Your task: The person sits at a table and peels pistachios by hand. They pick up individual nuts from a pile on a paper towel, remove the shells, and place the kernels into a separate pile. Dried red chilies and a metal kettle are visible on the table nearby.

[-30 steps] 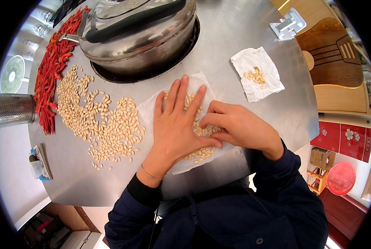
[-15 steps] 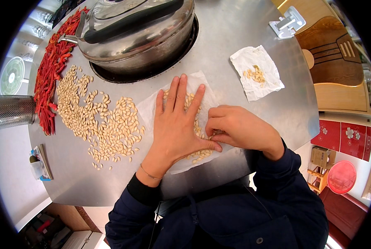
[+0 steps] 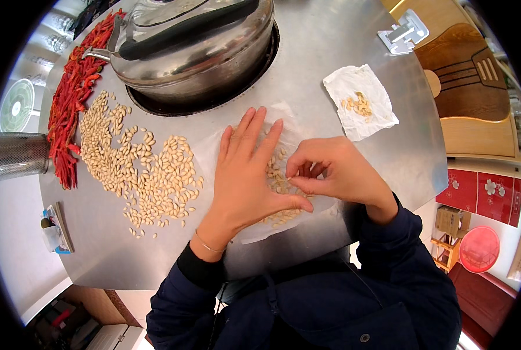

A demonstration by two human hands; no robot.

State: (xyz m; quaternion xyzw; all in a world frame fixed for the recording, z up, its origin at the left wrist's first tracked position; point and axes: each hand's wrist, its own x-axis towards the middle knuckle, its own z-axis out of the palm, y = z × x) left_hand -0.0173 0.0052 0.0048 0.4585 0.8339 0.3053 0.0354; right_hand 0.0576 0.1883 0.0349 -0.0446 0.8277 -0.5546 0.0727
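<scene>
My left hand lies palm down with fingers spread on a thin white paper sheet that has pale pumpkin seeds on it. My right hand is just beside it, thumb and forefinger pinched over the seeds; what lies between those fingertips is too small to make out. A wide scatter of pale seeds lies on the steel table left of my hands. At upper right, a crumpled white tissue holds a few small yellowish pieces.
A large steel pot with a black handle sits in the table's recess. Red dried chillies line the left edge, near a mesh cylinder and small items. A white plastic fitting is at upper right, beside wooden furniture.
My right hand has risen slightly from the paper, its pinched fingers shifting up and toward my left hand. My left hand stays spread in about the same place, its fingers shifting slightly.
</scene>
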